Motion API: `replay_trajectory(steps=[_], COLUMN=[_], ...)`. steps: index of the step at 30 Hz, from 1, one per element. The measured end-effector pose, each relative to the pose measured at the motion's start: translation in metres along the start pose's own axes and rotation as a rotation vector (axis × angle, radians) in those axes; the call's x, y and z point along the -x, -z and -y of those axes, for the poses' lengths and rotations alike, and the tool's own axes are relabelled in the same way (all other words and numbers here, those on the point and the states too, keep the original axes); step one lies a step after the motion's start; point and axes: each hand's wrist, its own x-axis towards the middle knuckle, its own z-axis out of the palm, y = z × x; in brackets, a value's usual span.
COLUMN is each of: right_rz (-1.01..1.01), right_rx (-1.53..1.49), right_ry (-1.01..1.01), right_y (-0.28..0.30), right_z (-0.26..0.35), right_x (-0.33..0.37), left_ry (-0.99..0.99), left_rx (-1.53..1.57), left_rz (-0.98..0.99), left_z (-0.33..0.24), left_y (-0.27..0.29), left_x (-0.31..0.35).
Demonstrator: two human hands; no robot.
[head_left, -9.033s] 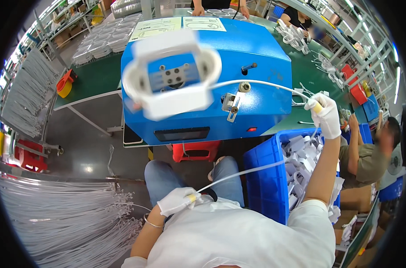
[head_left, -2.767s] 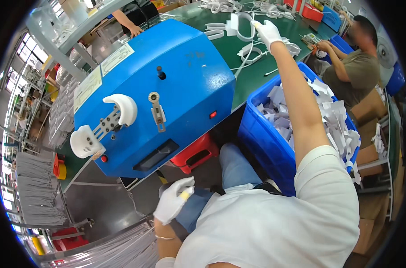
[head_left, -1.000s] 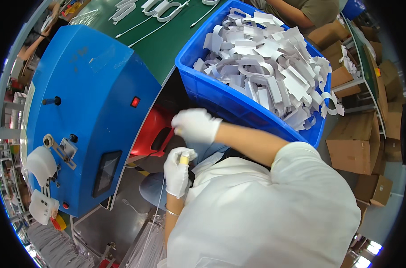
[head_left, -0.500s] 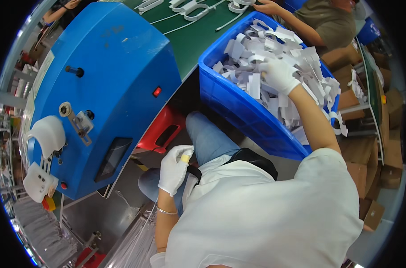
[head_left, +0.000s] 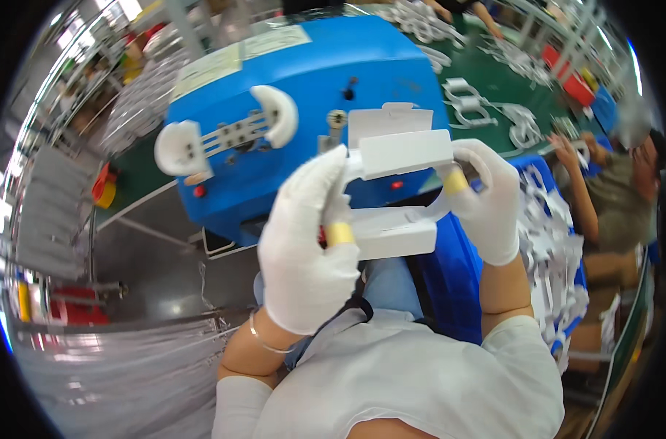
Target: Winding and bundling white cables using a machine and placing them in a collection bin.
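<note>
A white folded card sleeve, with box-like panels above and below and a curved band linking them, is stretched between my hands in front of the blue machine. My left hand, in a white glove with yellow tape on the thumb, grips its left end. At the other end my right hand, gloved and taped likewise, is closed on the band. Behind the sleeve stands the blue machine, with two white curved pads on a metal bracket; the sleeve hides part of its front.
To my right is a blue bin heaped with white card pieces. On the green table lie bundles of white cable. A co-worker is at the far right. Clear plastic bags lie at the lower left.
My right hand has come out of the bin with a card sleeve, and my left hand has risen to hold its other end. The view has swung left, toward the machine.
</note>
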Motion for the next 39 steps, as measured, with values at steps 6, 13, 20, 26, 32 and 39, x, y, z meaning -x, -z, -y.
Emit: replay_trajectory(steps=[6, 13, 20, 26, 32, 39], right_rz=[-0.032, 0.126, 0.282, 0.416, 0.459, 0.478], right_rx=[-0.091, -0.404, -0.515, -0.552, -0.554, -0.549], right_ry=[0.395, 0.401, 0.181, 0.061, 0.096, 0.200], right_y=[-0.053, -0.102, -0.102, -0.102, -0.095, -0.111], right_z=[0.038, 0.035, 0.038, 0.038, 0.054, 0.073], right_x=[-0.048, -0.085, -0.085, -0.091, -0.115, -0.123], left_ry=[-0.070, -0.090, 0.283, 0.198, 0.333, 0.392], left_rx=[-0.169, -0.458, -0.118, 0.090, 0.172, 0.623], left_rz=[-0.245, -0.368, -0.296, -0.198, -0.560, -0.264], left_z=[-0.004, 0.022, 0.036, 0.071, 0.079, 0.082], left_y=[0.064, 0.106, 0.118, 0.127, 0.097, 0.065], left_x=[-0.020, -0.059, -0.065, -0.062, -0.008, 0.008])
